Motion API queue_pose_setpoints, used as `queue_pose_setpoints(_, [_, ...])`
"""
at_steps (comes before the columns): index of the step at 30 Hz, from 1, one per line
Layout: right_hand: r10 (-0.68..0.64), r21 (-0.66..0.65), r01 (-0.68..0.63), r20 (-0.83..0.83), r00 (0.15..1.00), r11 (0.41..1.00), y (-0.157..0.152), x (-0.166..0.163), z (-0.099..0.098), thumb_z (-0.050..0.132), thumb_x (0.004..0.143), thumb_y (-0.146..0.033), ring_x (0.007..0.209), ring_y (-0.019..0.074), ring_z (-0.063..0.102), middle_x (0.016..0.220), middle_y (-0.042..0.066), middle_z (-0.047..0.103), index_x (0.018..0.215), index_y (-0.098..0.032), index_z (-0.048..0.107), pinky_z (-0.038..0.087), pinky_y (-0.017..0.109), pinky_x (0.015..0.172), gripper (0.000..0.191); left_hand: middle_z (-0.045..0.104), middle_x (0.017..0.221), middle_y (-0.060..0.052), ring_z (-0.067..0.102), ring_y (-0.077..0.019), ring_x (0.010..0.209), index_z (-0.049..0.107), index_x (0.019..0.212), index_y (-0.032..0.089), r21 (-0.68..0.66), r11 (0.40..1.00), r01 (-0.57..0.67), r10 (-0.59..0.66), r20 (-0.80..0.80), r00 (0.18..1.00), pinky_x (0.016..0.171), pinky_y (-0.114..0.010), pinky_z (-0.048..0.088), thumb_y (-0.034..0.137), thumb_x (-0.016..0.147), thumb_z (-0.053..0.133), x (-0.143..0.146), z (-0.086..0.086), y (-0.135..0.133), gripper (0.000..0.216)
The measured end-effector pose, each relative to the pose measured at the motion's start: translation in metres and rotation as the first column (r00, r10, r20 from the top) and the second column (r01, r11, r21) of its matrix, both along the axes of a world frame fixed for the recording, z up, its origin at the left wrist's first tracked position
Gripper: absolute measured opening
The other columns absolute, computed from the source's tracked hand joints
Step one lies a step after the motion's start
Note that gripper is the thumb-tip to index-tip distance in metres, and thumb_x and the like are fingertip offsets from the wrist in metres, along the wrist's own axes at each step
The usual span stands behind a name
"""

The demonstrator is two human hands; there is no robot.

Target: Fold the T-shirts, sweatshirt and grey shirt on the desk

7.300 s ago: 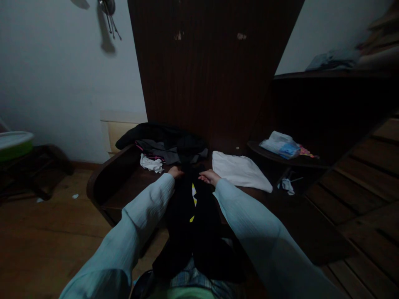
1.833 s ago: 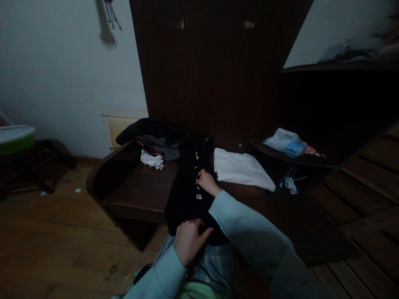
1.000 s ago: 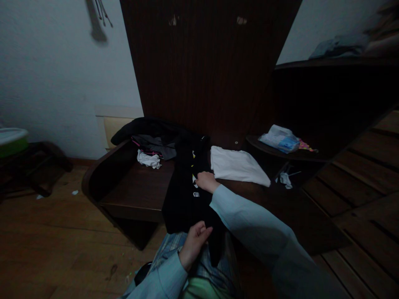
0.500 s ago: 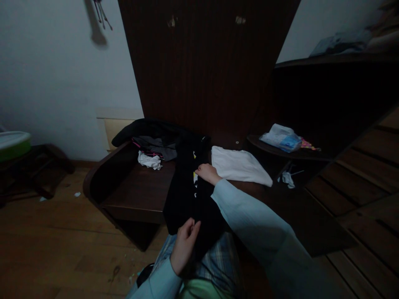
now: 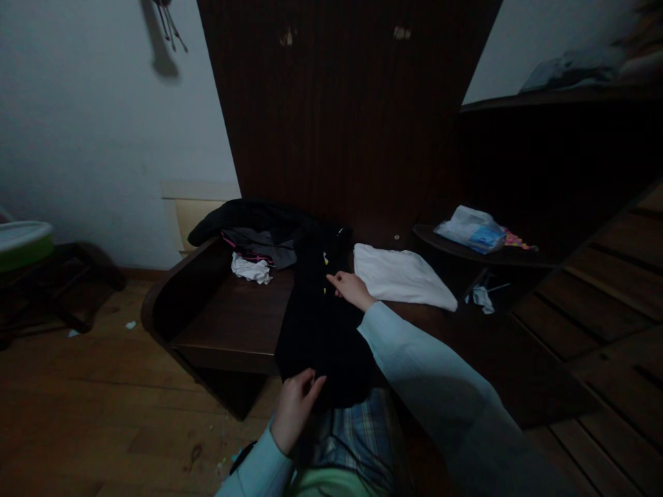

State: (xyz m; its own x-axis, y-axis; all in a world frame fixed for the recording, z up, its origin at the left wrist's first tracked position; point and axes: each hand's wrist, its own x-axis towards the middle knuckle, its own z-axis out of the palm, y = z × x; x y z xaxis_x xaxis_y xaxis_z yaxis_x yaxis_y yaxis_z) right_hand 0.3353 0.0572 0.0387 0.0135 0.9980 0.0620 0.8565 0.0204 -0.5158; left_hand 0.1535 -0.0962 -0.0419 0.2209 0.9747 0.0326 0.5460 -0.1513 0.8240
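Observation:
A black garment (image 5: 324, 338) with small yellow and white print marks is spread over the dark wooden bench, its near end hanging close to my knees. With fingers pinched, my right hand (image 5: 351, 290) grips the garment at its middle, beside the print. My left hand (image 5: 296, 408) is curled, thumb and fingertips closed at the garment's near left edge. The cloth between its fingers is hard to make out in the dim light. To the right of my right hand lies a folded white cloth (image 5: 401, 275).
Dark clothes (image 5: 264, 238) and a crumpled white cloth (image 5: 251, 268) are heaped on the bench (image 5: 233, 317) at the left. A plastic packet (image 5: 471, 229) sits on the right-hand shelf. A green and white tub (image 5: 23, 245) rests on a stool at far left.
The garment's near end has drawn up off my lap, and less of the print shows. My left hand has shifted slightly left and down; my right hand stays near the print.

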Motion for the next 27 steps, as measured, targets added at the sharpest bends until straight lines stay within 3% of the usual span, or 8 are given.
queue_pose_setpoints(3, [0.089, 0.069, -0.075, -0.226, 0.970, 0.995, -0.029, 0.023, 0.004, 0.041, 0.084, -0.040, 0.057, 0.0112, 0.058, 0.061, 0.000, 0.062, 0.078, -0.018, 0.058, 0.042, 0.021, 0.058, 0.029, 0.067, 0.073, -0.002, 0.060, -0.0152, 0.069, 0.064, 0.072, 0.019, -0.015, 0.999, 0.035, -0.035, 0.016, 0.999, 0.064, -0.022, 0.041, 0.036, 0.077, 0.045, -0.010, 0.007, 0.001, 0.026])
queue_pose_setpoints(5, [0.181, 0.127, -0.151, -0.276, 0.944, 0.980, -0.058, 0.036, 0.001, 0.047, 0.081, -0.036, 0.060, 0.0116, 0.058, 0.064, -0.001, 0.062, 0.079, -0.018, 0.058, 0.043, 0.021, 0.059, 0.021, 0.069, 0.086, -0.003, 0.062, -0.0172, 0.080, 0.066, 0.082, 0.020, -0.026, 0.999, 0.044, -0.042, 0.051, 0.998, 0.073, -0.024, 0.044, 0.036, 0.077, 0.046, -0.014, 0.009, 0.004, 0.026])
queue_pose_setpoints(9, [0.363, 0.171, -0.335, -0.181, 0.914, 0.927, -0.116, 0.049, -0.021, 0.061, 0.071, -0.033, 0.079, 0.0159, 0.059, 0.084, 0.004, 0.064, 0.078, -0.020, 0.060, 0.045, 0.027, 0.072, 0.015, 0.070, 0.087, -0.004, 0.063, -0.0186, 0.080, 0.068, 0.082, 0.019, -0.040, 0.998, 0.043, -0.039, 0.083, 0.996, 0.074, -0.026, 0.046, 0.036, 0.074, 0.050, -0.013, 0.008, 0.007, 0.025])
queue_pose_setpoints(12, [0.395, 0.239, -0.360, -0.118, 0.911, 0.902, -0.143, 0.051, -0.044, 0.065, 0.069, -0.030, 0.100, 0.0195, 0.054, 0.104, 0.007, 0.061, 0.084, -0.022, 0.061, 0.041, 0.033, 0.087, 0.017, 0.070, 0.081, -0.005, 0.063, -0.0186, 0.076, 0.068, 0.079, 0.017, -0.009, 1.000, 0.026, -0.025, 0.085, 0.996, 0.070, -0.025, 0.046, 0.036, 0.075, 0.050, -0.008, 0.009, 0.008, 0.026])
queue_pose_setpoints(17, [0.385, 0.387, -0.324, -0.089, 0.919, 0.863, -0.154, 0.051, -0.067, 0.056, 0.078, -0.026, 0.101, 0.0190, 0.054, 0.104, 0.007, 0.062, 0.078, -0.022, 0.059, 0.043, 0.035, 0.087, 0.005, 0.069, 0.075, -0.003, 0.060, -0.0165, 0.070, 0.068, 0.076, 0.016, -0.007, 0.997, 0.078, -0.077, 0.091, 0.993, 0.064, -0.022, 0.044, 0.040, 0.077, 0.046, -0.005, 0.007, 0.012, 0.032])
queue_pose_setpoints(22, [0.376, 0.493, -0.300, -0.061, 0.925, 0.817, -0.153, 0.053, -0.065, 0.048, 0.083, -0.023, 0.085, 0.0173, 0.058, 0.089, 0.007, 0.063, 0.071, -0.020, 0.057, 0.047, 0.032, 0.074, 0.015, 0.064, 0.066, -0.002, 0.056, -0.0148, 0.063, 0.066, 0.069, 0.013, -0.011, 0.996, 0.084, -0.083, 0.094, 0.992, 0.058, -0.022, 0.041, 0.043, 0.076, 0.045, -0.006, 0.000, 0.019, 0.037])
queue_pose_setpoints(27, [0.374, 0.475, -0.317, -0.027, 0.927, 0.821, -0.158, 0.055, -0.064, 0.056, 0.078, -0.025, 0.088, 0.0184, 0.056, 0.094, 0.007, 0.061, 0.076, -0.020, 0.056, 0.046, 0.033, 0.075, 0.006, 0.065, 0.066, -0.004, 0.056, -0.0160, 0.063, 0.065, 0.067, 0.013, -0.038, 0.997, 0.067, -0.061, 0.138, 0.988, 0.059, -0.023, 0.042, 0.044, 0.073, 0.048, -0.005, 0.001, 0.019, 0.036])
